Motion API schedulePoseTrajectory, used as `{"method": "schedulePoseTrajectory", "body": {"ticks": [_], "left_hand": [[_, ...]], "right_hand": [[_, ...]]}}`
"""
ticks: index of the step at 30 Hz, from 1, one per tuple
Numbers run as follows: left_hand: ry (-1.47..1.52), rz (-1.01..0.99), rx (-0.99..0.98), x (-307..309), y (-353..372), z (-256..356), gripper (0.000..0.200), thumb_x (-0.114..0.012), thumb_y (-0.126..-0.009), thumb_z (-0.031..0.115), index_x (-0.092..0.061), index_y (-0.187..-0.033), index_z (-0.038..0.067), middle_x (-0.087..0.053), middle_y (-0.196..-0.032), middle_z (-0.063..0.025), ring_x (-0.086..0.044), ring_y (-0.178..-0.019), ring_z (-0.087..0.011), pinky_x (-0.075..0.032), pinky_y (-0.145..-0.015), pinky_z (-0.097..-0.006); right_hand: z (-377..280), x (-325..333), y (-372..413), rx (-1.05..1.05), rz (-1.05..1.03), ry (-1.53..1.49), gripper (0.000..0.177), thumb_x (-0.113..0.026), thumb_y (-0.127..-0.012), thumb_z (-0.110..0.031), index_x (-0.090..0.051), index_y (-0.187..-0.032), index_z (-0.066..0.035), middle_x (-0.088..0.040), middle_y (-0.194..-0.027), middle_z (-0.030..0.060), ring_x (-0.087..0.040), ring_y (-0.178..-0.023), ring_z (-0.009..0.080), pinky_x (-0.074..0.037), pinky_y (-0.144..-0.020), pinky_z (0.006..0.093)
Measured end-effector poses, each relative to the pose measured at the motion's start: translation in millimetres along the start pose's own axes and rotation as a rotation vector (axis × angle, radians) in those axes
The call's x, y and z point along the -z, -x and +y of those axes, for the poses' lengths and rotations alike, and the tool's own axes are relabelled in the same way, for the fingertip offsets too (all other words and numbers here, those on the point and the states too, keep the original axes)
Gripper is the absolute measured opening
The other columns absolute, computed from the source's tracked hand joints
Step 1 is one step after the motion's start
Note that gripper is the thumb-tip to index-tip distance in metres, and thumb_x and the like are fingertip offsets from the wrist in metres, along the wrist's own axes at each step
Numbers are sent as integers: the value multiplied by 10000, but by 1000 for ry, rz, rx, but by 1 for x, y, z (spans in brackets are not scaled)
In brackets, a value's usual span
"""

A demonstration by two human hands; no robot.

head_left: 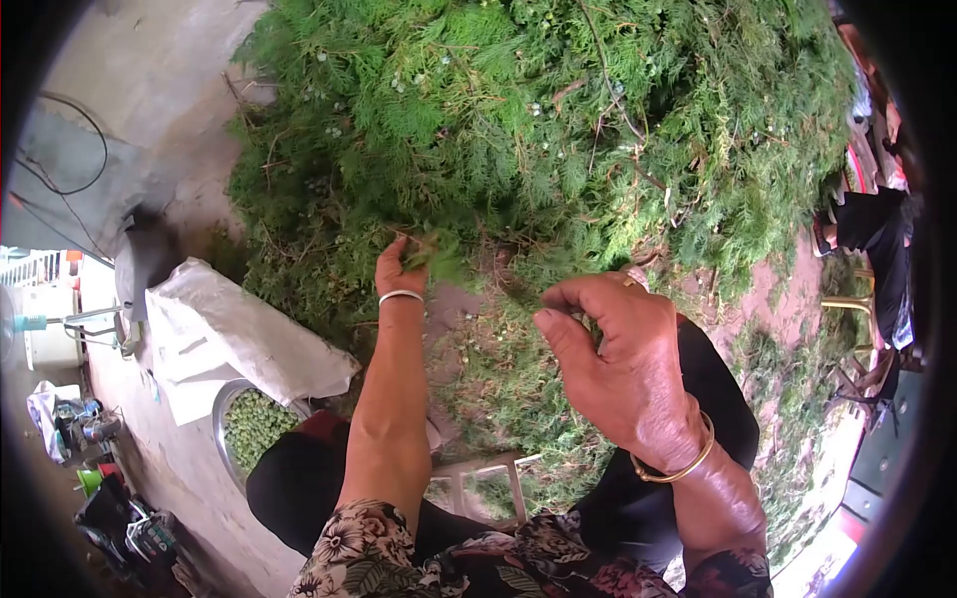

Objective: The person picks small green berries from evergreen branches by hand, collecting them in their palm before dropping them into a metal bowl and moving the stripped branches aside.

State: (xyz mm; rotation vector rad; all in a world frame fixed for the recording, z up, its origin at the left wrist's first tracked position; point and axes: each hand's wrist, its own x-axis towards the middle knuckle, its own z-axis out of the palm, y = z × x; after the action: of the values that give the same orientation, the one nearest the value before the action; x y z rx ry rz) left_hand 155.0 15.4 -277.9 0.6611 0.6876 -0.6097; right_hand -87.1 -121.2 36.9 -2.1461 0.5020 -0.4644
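A large heap of cut evergreen branches [558, 120], with flat feathery leaves and small pale cones, lies in front of me. My left hand [399, 269] is at the heap's near edge, closed on a leafy evergreen sprig [444, 257] that is smeared by motion. My right hand [623, 349] is raised closer to the camera, thumb and forefinger pinched together. Whether anything sits in that pinch is hard to make out; dark green foliage shows just beyond the fingertips. To my left, a metal basin [221, 439] holds many small green cones [259, 424].
A white sack [249, 334] lies beside the basin, partly over its rim. Loose greenery [518, 369] covers the ground between my knees, near a wooden frame [488, 483]. Another person [877, 239] is at the far right, near a stool [852, 304]. Assorted items stand at lower left.
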Motion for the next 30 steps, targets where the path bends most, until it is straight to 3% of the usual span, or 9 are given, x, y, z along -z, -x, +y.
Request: {"method": "schedulePoseTrajectory", "body": {"ticks": [4, 7, 9, 10, 12, 13, 16, 23, 30], "left_hand": [[115, -21, 44, 0, 15, 3, 191, -626, -861, 100, -555, -1013, 8, -577, -1082, -161, -568, -913, -301, -502, -805, -444], [207, 15, -45, -4, 33, 4, 155, -608, -858, 63, -556, -978, -20, -606, -981, -161, -582, -821, -280, -512, -704, -429], [-111, -86, -36, 5, 36, 17, 72, -598, -831, 9, -574, -884, -32, -622, -854, -146, -598, -711, -256, -504, -598, -387], [-114, -89, -42, 5, 42, 20, 72, -598, -831, 9, -574, -884, -32, -622, -854, -146, -598, -711, -256, -504, -598, -387], [-508, 9, -180, 1, 62, 27, 23, -604, -796, -25, -587, -788, -39, -608, -746, -133, -585, -615, -224, -477, -515, -350], [-532, 57, -253, -6, 82, 25, 26, -616, -762, -33, -594, -753, -45, -589, -660, -120, -564, -528, -214, -458, -466, -330], [-691, 78, -274, -15, 131, 35, 58, -635, -754, -11, -600, -776, -52, -586, -626, -116, -559, -502, -209, -454, -461, -317], [-739, 7, -314, -37, 249, 55, 129, -630, -784, 63, -604, -861, -37, -586, -641, -103, -553, -506, -172, -453, -453, -283], [-860, -62, -387, -19, 364, 39, 126, -620, -782, 36, -598, -865, -56, -587, -631, -88, -540, -480, -155, -440, -461, -263]], "right_hand": [[1, 0, -2, 18, 8, 19, 101, -653, -751, -41, -561, -754, 1, -561, -646, 160, -556, -666, 372, -435, -662, 440], [3, 0, -1, 37, 31, 2, 103, -653, -754, -46, -564, -758, 6, -566, -646, 162, -561, -660, 374, -439, -664, 442], [2, 1, -1, 32, 32, 4, 97, -648, -756, -44, -566, -759, 8, -568, -643, 165, -565, -661, 376, -442, -662, 443], [1, 2, -2, 26, 34, 7, 91, -644, -758, -41, -568, -759, 10, -570, -641, 168, -569, -663, 378, -446, -660, 443], [1, 1, -3, 47, 49, 0, 83, -640, -757, -36, -571, -755, 11, -573, -643, 174, -573, -665, 383, -450, -654, 446], [2, 0, -4, 63, 61, -1, 75, -636, -757, -30, -574, -750, 12, -577, -644, 180, -576, -668, 388, -454, -649, 449], [1, -2, -6, 41, 50, -26, 69, -631, -758, -29, -580, -746, 16, -587, -660, 196, -584, -687, 396, -462, -644, 453], [2, -16, -7, 105, -11, -16, 80, -631, -767, -54, -598, -781, 18, -596, -681, 221, -596, -681, 403, -474, -636, 469], [4, -44, 10, 433, -246, 168, 176, -547, -709, 1, -507, -879, 18, -587, -697, 214, -596, -680, 421, -480, -619, 485]]}}
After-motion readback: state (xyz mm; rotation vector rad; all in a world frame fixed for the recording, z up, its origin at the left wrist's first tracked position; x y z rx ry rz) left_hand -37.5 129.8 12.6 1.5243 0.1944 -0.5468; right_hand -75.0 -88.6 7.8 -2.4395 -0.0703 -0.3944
